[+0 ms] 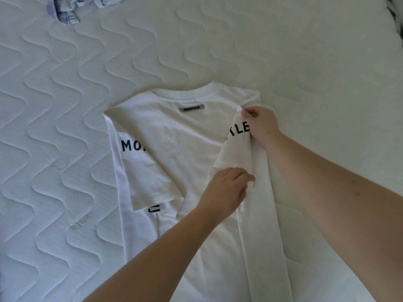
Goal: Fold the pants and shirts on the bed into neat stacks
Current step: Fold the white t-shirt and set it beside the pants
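Observation:
A white T-shirt [183, 153] with black lettering lies back-up on the bed, collar away from me, a grey label under the collar. Its left side and sleeve are folded inward over the back. My right hand [260, 125] pinches the upper edge of the right-side fold near the shoulder, where the letters "TLE" show. My left hand [226, 190] grips the same folded strip lower down, at the sleeve hem. The right side of the shirt is partly lifted and turned over between both hands.
The quilted white mattress [65, 105] with a wavy stitch pattern spreads all around the shirt. A crumpled pale blue checked garment [65, 12] lies at the far left top edge. Something dark shows at the top right corner [395, 12].

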